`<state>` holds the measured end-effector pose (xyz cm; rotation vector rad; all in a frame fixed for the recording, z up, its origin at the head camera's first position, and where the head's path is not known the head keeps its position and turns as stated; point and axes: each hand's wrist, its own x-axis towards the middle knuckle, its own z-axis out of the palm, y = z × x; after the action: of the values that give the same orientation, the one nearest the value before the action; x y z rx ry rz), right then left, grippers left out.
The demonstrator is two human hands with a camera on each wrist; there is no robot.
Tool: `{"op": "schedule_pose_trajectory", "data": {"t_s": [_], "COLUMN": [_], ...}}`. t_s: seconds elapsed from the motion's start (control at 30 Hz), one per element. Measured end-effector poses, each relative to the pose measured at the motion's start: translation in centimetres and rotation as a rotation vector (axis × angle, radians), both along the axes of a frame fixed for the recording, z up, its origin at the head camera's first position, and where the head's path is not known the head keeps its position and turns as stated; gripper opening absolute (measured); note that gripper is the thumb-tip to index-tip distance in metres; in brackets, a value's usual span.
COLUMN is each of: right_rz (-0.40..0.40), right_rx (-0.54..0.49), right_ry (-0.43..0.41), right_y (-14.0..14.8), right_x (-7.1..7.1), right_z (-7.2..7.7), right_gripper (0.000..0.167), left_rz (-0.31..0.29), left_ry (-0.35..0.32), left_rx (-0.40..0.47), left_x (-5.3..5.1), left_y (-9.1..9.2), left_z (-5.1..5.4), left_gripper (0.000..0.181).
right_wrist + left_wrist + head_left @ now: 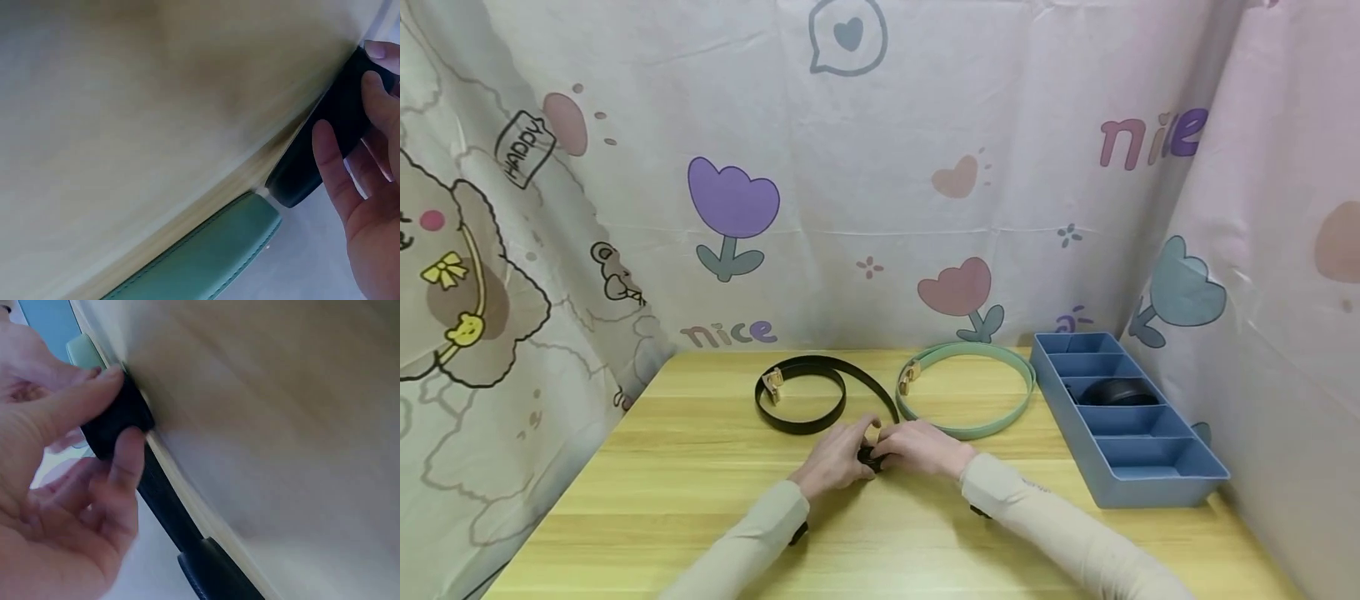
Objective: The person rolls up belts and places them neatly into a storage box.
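Note:
A black belt (865, 377) with a gold buckle (773, 383) stands on edge on the table, looped wide at its buckle end. Its other end is wound into a small tight roll (119, 419) between both hands. My left hand (837, 456) pinches this roll with thumb and fingers. From the other side my right hand (927, 447) holds the same roll, its fingers (330, 150) against the black leather; part of its grip is hidden. Just behind the right hand, a light green belt (973, 432) with a gold buckle (908, 377) stands in a large loop.
At the right of the wooden table (647, 467) stands a long blue-grey box (1093, 467) split into several compartments. A coiled black belt (1122, 392) lies in its middle compartment. A printed curtain (850, 167) hangs behind the table and along both sides.

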<state>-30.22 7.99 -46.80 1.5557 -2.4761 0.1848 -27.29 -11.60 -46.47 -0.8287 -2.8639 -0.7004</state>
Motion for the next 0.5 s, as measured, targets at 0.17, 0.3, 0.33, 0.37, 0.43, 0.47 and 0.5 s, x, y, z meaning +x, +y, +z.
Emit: {"op": "schedule_pose_trajectory", "data": {"t_s": [0.17, 0.3, 0.33, 0.37, 0.43, 0.47, 0.5], "right_rz": [-0.069, -0.108, -0.097, -0.079, -0.045, -0.033, -0.026], "right_rx": [0.013, 0.001, 0.008, 0.01, 0.028, 0.042, 0.052], "right_ry": [0.021, 0.033, 0.04, 0.041, 0.044, 0.04, 0.025], "right_y": [-0.3, -0.7, -0.6, -0.6, -0.3, -0.2, 0.0], "right_x": [0.4, 0.8, 0.8, 0.9, 1.0, 1.0, 0.9], "right_z": [0.4, 0.7, 0.8, 0.8, 0.9, 0.9, 0.9], "right_gripper": [0.009, 0.006, 0.009, 0.012, 0.019, 0.023, 0.026], "left_rz": [-0.018, 0.043, 0.049, 0.045, 0.029, 0.018, 0.001], "left_ry": [-0.033, 0.028, 0.045, 0.066, 0.086, 0.091, 0.081], "left_rx": [0.045, 0.024, 0.01, -0.003, -0.011, -0.011, -0.007], "left_x": [-0.2, 0.0, 0.1, 0.2, 0.3, 0.4, 0.3], "left_y": [0.1, 0.7, 0.8, 0.9, 1.0, 1.0, 0.9], "left_z": [0.1, 0.2, 0.2, 0.1, 0.1, 0.2, 0.2], "left_gripper": [0.06, 0.036, 0.037, 0.039, 0.052, 0.06, 0.067]}}
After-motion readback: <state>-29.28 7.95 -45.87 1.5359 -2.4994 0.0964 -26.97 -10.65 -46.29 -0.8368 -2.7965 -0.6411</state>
